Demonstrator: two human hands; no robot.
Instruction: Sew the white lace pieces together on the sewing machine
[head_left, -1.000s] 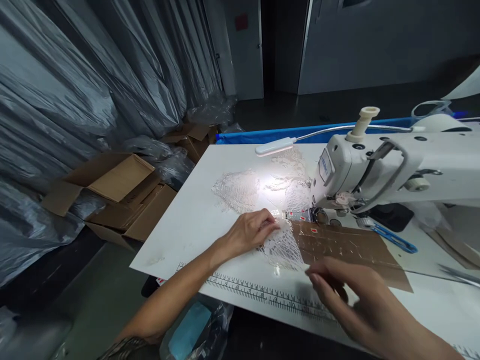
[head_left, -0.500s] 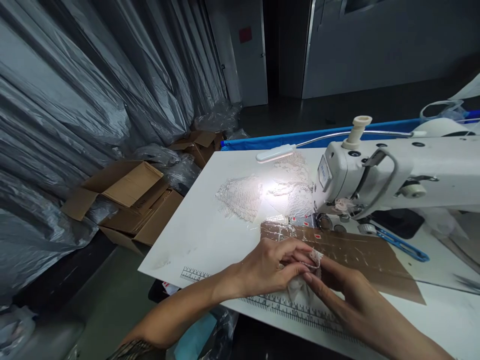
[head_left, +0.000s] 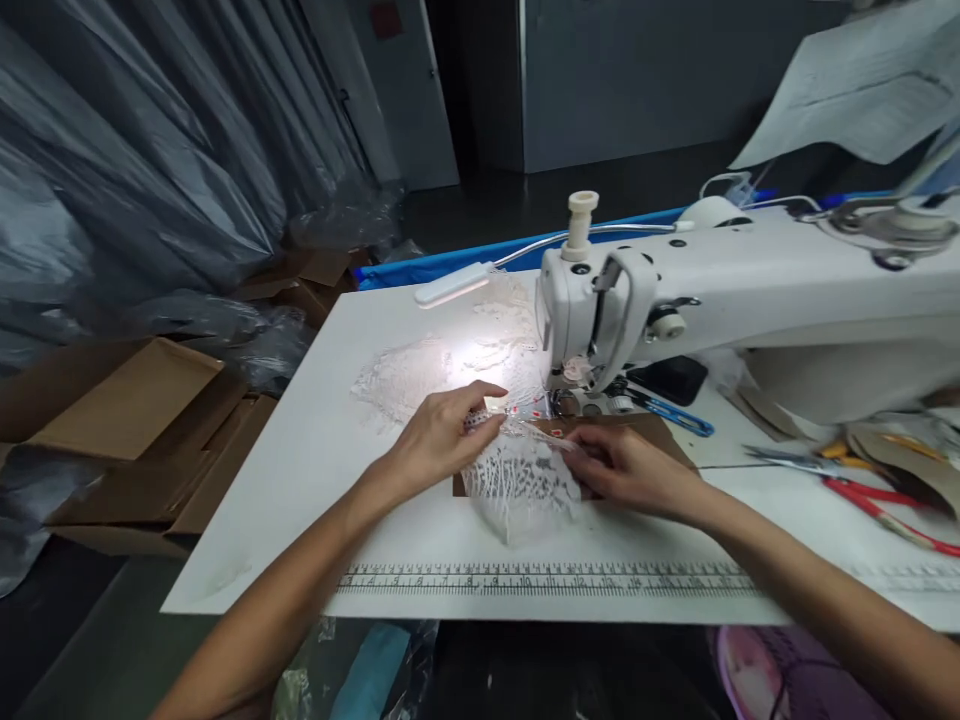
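Positioning step, judged from hand placement: piece of white openwork lace fabric (head_left: 521,485) lies on the white sewing table (head_left: 300,470), partly over a brown card template (head_left: 660,432), just in front of the needle area of the white industrial sewing machine (head_left: 675,290). Left hand (head_left: 439,435) pinches the lace's upper left edge between thumb and fingers. Right hand (head_left: 626,468) is curled, fingertips gripping the upper right edge, so the edge is stretched between both. Gooseneck LED lamp (head_left: 450,288) lights more lace behind. Printed ruler strip (head_left: 540,578) runs along the table's front. Next move likely calls for feeding the taut edge squarely under the presser foot, without puckering.
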